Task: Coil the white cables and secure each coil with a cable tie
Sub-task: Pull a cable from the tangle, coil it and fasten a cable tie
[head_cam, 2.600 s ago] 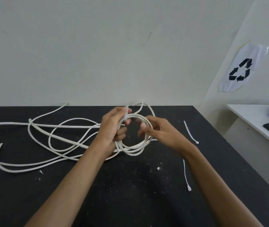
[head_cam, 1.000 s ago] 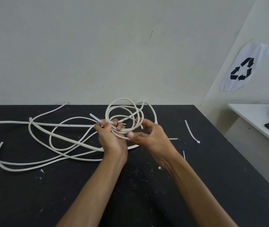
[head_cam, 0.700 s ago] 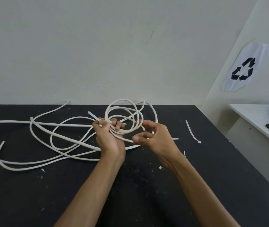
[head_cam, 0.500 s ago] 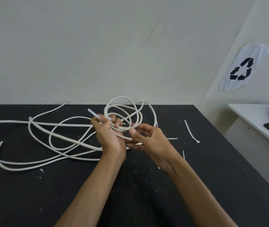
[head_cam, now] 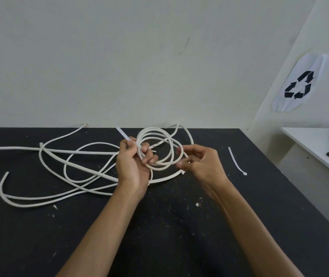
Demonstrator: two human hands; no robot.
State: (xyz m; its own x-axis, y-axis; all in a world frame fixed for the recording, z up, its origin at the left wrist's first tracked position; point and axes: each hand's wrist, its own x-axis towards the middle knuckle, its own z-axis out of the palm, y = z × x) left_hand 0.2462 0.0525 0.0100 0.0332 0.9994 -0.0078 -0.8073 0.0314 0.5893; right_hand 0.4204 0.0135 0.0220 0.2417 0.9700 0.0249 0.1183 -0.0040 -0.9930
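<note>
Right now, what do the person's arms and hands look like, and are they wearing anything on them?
Both forearms are bare as far as the picture shows: no sleeves, gloves or wristbands in view. The left hand and the right hand carry no rings, watch or markings that I can see. The fingers are slim, with short nails. The arms run out of the bottom edge, so anything worn higher up is hidden.

— What sort of place was shown?

— A plain workroom or workshop corner was suggested: a black worktable (head_cam: 179,236), scuffed and flecked with white debris, was set against a bare, marked off-white wall (head_cam: 119,56).

— Anything else?

— A recycling sign (head_cam: 299,84) was taped to the side wall, and a white side table (head_cam: 309,140) was placed beneath it.
</note>
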